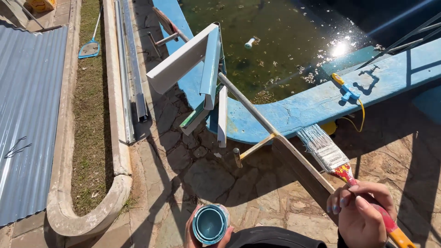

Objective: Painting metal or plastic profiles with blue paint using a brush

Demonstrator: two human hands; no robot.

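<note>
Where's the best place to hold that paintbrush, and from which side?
Grip the brush by its red handle, as the right hand does, coming from below the bristles. The bristles point up and away and are wet with blue paint; the handle is the slim, clean part. The left hand holds the can.

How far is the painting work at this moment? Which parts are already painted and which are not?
Done: the upper face of one angled piece on the stand looks blue. In hand: the right hand holds a wide brush with bluish-white bristles, clear of the pieces; the left hand holds an open can of blue-grey paint. Left: the long white piece and the small hanging one show no blue.
</note>
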